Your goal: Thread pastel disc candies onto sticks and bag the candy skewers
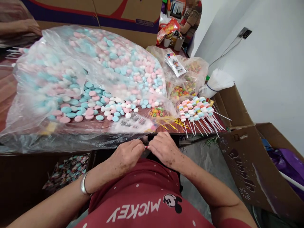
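Note:
At the table's front edge, close to my body, my left hand point(127, 154) and my right hand point(164, 150) nearly meet. Both have their fingers pinched together. A tiny reddish-white bit shows between the fingertips; its kind is hidden. Just beyond lie a printed clear plastic wrapper point(133, 123), gold twist ties point(174, 124) and a small pile of colourful ring candies point(156, 112). Pink, blue and white candies point(89, 106) spill from a large clear bag point(59, 66) on the left. To the right, candy skewers on white sticks point(196, 109) lie in a stack.
Behind are a big cardboard box point(128, 31), a stack of printed cards point(175, 65) and a bundle of white sticks point(219, 80). Open cartons point(247, 167) stand at right. Finished-looking wrapped sweets point(68, 171) fill a box below left. Another person's hand point(28, 27) is at upper left.

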`<move>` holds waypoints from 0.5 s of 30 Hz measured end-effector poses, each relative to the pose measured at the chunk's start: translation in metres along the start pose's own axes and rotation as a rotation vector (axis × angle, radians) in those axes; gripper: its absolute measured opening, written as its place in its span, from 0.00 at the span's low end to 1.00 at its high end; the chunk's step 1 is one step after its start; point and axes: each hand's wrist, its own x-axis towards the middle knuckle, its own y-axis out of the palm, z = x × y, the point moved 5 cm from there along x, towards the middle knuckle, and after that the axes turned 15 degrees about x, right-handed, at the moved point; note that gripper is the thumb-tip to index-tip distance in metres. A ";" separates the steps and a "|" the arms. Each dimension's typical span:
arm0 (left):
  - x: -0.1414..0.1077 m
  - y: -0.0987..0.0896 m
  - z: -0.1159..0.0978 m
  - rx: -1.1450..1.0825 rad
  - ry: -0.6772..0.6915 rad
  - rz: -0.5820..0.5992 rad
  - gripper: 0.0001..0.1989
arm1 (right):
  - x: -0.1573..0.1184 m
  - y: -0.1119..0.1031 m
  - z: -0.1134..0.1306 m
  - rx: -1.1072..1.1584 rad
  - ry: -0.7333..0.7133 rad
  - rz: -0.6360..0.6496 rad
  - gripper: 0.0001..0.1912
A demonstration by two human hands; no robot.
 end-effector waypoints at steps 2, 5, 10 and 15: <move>-0.001 0.001 0.012 -0.166 -0.189 0.079 0.11 | -0.005 -0.019 -0.020 0.033 0.084 -0.078 0.12; -0.008 0.005 0.028 -0.507 -0.587 0.190 0.12 | -0.015 -0.046 -0.063 -0.029 0.327 -0.153 0.12; -0.013 0.015 0.030 -0.866 -0.939 0.223 0.14 | -0.021 -0.058 -0.112 -0.419 0.744 0.112 0.12; -0.009 0.024 0.025 -0.927 -0.935 0.261 0.14 | -0.008 -0.050 -0.125 -0.437 0.786 0.247 0.11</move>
